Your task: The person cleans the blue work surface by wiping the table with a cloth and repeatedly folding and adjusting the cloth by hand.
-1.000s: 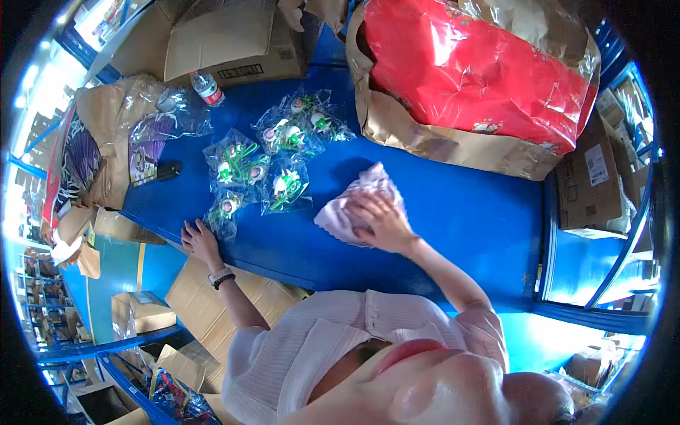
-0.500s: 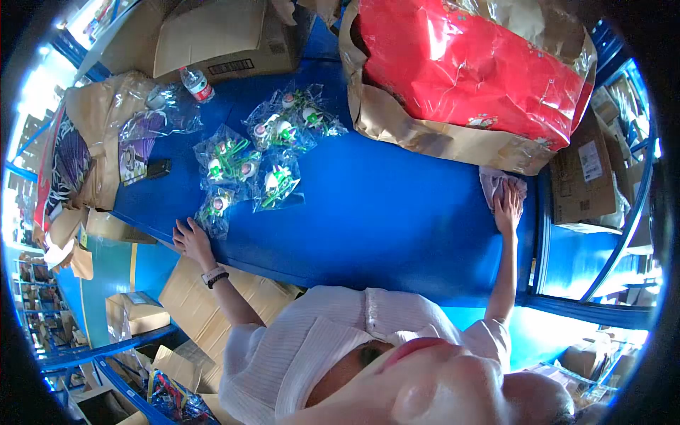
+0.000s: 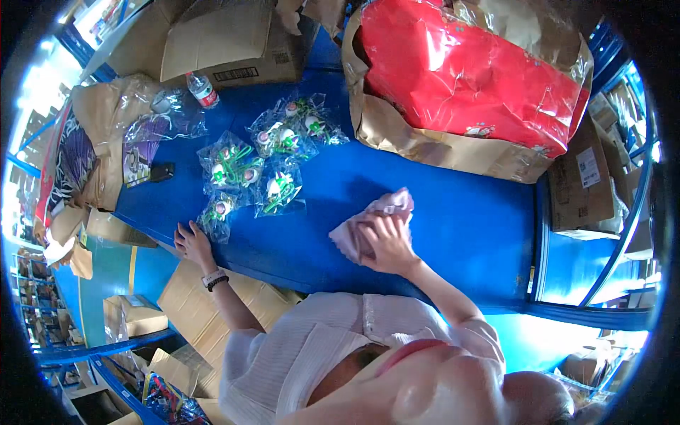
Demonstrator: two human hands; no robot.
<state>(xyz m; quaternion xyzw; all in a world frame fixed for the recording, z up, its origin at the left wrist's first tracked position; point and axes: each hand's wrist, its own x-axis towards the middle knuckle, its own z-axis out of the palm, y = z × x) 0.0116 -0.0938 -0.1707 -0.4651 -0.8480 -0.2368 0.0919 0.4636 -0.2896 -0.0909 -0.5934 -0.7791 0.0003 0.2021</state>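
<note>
A broad, smooth blue tabletop [image 3: 460, 219] fills the middle of my head view, with blue shelving frames and stacked cartons around it. On it, right of centre and toward the near side, I see a crumpled pale mauve cloth [image 3: 346, 239] lying on the bare surface. The person's right hand [image 3: 387, 244] is laid over it from above, fingers slightly bent and a little apart; from here I cannot tell whether they pinch any fabric. The left hand [image 3: 195, 244] rests at the table's near left edge, fingers spread, holding nothing, just beside the nearest of several clear plastic packets with green-and-white pieces inside [image 3: 278, 185]. Farther back I make out a clear plastic bottle with a red-and-white label [image 3: 204, 92] and a large glossy red bundle in torn brown paper [image 3: 471, 78]
</note>
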